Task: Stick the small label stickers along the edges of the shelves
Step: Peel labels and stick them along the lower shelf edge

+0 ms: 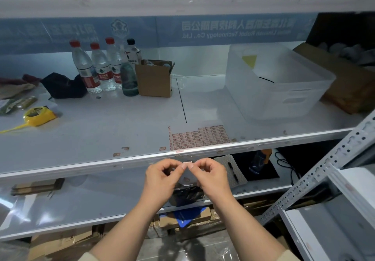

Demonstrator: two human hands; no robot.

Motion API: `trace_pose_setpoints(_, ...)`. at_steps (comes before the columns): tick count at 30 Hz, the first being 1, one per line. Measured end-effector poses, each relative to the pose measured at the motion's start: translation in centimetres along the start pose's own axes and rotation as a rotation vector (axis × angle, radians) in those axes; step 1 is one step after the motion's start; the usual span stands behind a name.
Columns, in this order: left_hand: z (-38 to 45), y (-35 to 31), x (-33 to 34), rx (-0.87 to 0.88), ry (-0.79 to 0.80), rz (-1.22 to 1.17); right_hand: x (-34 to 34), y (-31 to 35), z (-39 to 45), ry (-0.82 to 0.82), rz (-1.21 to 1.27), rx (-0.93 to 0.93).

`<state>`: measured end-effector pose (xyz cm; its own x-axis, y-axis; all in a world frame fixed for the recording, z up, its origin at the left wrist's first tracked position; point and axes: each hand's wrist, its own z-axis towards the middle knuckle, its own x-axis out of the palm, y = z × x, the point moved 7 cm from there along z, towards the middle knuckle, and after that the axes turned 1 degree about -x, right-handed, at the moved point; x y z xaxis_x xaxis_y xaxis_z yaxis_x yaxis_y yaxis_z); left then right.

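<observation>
hands [187,174] curled, pinching small sticker [187,162]

The white metal shelf board [121,126] carries a sheet of red-outlined label stickers [199,136] lying flat at its front edge, with a few loose stickers [119,153] just beside it along that edge. Toward the back stand clear plastic water bottles [95,65] and a small open cardboard box [154,80]. A yellow tape measure [38,115] lies near the left end, and a translucent white plastic bin [276,82] sits toward the right end.

open shelf top [125,126] mid-span — bottles [101,67], cardboard box [154,80] and plastic bin [280,86] crowd the back.
</observation>
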<state>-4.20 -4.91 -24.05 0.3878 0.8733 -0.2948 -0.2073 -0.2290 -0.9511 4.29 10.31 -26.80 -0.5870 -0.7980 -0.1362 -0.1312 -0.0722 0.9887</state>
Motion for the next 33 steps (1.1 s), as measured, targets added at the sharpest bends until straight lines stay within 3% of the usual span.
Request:
trace_pose_setpoints(21, 0.8, -0.3, 4.3, -0.037, 0.03, 0.043, -4.5, -2.3, 1.2, 0.023, 0.054, 0.029)
trace_pose_setpoints(28, 1.5, 0.3, 5.4, -0.074, 0.011, 0.024, -9.1, -4.4, 2.9, -0.265, -0.173, 0.095)
trace_pose_setpoints(33, 1.8, 0.8, 6.0, -0.123, -0.004, -0.002, -9.7, -4.3, 3.6, -0.33, -0.31, 0.05)
